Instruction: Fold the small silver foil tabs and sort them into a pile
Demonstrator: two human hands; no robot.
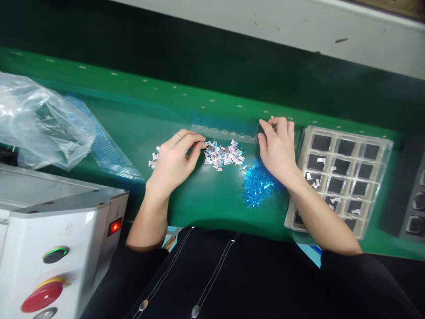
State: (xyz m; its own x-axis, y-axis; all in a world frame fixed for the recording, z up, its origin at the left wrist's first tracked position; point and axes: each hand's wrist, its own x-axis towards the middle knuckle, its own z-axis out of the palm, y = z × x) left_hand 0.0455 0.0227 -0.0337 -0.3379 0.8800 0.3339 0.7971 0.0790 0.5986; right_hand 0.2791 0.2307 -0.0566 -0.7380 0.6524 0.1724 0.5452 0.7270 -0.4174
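My left hand (174,157), with a ring on one finger, has thumb and index finger pinched at the left edge of a pile of small white pieces (224,155) with coloured lines. Whatever sits in that pinch is too small to make out. My right hand (277,144) is bent, thumb and index finger close together by the right end of a clear plastic strip (222,133) with a notched edge. A dark patch shows between those fingertips, its kind unclear. Below lies a heap of shiny blue slivers (257,184). More white pieces (153,158) lie left of my left hand.
Right of my right arm stands a clear compartment tray (345,153) with dark squares and some white tabs. A clear plastic bag (43,119) and a blue-lined sheet (104,141) lie at left. A white machine (96,235) with a red button (42,296) occupies the lower left.
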